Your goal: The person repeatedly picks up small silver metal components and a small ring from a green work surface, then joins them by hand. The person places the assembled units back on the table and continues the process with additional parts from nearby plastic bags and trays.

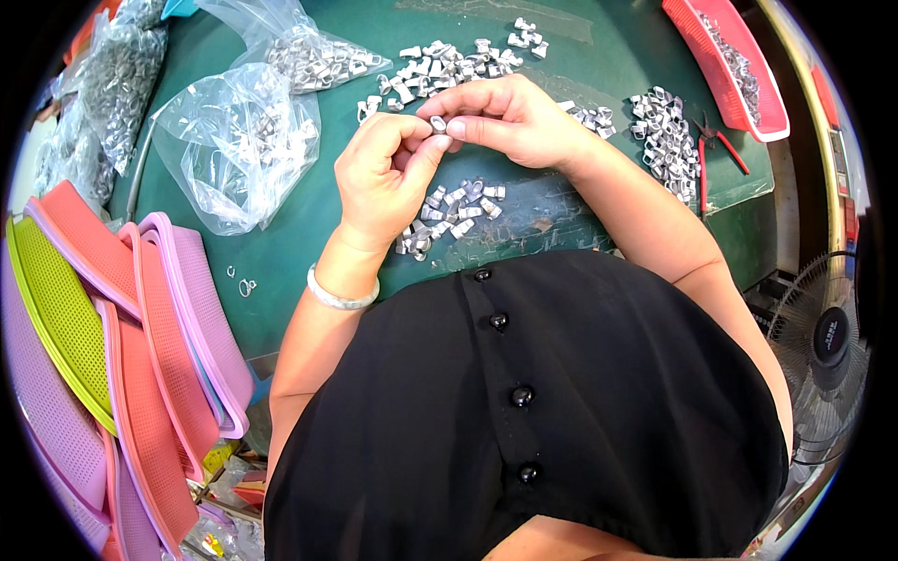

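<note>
Between the fingertips of both hands is a small silvery metal piece (pixel 438 123) with an oval opening. My left hand (pixel 385 168) pinches it from the left, and a pale bangle (pixel 342 290) circles that wrist. From the right, my right hand (pixel 514 122) grips it with thumb and forefinger. Just below the hands lies a loose pile of similar metal pieces (pixel 458 213). Beyond them spreads a larger pile (pixel 440 70), and another heap (pixel 666 140) lies to the right of my right forearm.
Red-handled pliers (pixel 706 159) lie at the right, below a pink basket (pixel 769 103) of metal pieces. Clear plastic bags (pixel 201 140) of pieces stand at the far left. Stacked colourful baskets (pixel 178 346) crowd the left side. A fan (pixel 823 337) is at the lower right. The green tabletop (pixel 271 309) has worn patches.
</note>
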A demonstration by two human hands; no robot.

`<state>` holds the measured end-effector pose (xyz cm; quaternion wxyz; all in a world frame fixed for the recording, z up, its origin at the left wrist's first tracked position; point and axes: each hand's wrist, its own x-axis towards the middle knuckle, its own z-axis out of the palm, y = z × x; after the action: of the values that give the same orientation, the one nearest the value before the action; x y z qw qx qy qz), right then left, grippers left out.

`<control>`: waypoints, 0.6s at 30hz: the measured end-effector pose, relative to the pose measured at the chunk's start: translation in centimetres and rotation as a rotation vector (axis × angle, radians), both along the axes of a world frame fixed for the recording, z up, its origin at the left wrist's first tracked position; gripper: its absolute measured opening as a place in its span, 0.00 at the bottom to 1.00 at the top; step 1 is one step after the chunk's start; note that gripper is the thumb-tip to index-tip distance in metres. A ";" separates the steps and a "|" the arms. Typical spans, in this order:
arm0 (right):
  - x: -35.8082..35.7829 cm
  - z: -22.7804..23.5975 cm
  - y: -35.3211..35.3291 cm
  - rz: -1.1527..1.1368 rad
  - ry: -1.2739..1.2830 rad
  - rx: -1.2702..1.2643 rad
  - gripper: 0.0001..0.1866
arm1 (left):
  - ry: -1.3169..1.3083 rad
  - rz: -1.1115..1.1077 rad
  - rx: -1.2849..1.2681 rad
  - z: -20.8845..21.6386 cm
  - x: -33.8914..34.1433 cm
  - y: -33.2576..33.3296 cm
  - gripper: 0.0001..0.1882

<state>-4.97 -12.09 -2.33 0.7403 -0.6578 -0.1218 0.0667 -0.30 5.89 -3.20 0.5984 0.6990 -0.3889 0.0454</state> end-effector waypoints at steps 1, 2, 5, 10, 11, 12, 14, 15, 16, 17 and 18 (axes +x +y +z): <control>0.0 0.0 0.0 -0.005 0.001 -0.004 0.12 | -0.006 -0.005 0.020 0.0 0.0 0.1 0.06; 0.0 0.1 0.0 -0.009 0.003 -0.008 0.11 | -0.013 -0.010 0.039 0.0 0.0 0.2 0.06; 0.0 1.2 -1.0 0.005 -0.094 -0.305 0.09 | -0.014 0.021 0.082 0.5 0.0 0.0 0.07; -0.5 4.3 -5.3 0.073 -0.324 -1.027 0.05 | 0.125 0.078 0.045 -0.2 0.6 0.5 0.07; -1.1 4.9 -6.3 0.078 -0.258 -1.202 0.05 | 0.155 0.079 0.045 -0.4 0.7 0.4 0.07; -1.4 5.4 -7.0 0.088 -0.193 -1.372 0.06 | 0.184 0.087 0.047 -0.5 0.7 0.4 0.06; -2.1 6.2 -7.0 0.055 -0.050 -1.480 0.06 | 0.195 0.105 0.104 -0.3 0.7 0.5 0.05; -2.3 6.4 -7.0 0.054 -0.036 -1.503 0.07 | 0.201 0.112 0.131 -0.2 0.7 0.6 0.05; -2.4 6.5 -7.0 0.054 -0.024 -1.524 0.08 | 0.203 0.104 0.143 -0.1 0.7 0.7 0.05; -2.4 6.3 -6.9 0.008 -0.120 -1.469 0.09 | 0.206 0.088 0.154 0.0 0.7 0.6 0.05; -2.1 5.5 -6.6 -0.038 -0.219 -1.410 0.10 | 0.207 0.075 0.167 0.0 0.7 0.6 0.05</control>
<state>-7.09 -18.65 3.22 0.1232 -0.9848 -0.1119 0.0501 0.37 6.50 -3.16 0.5731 0.7612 -0.3012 -0.0371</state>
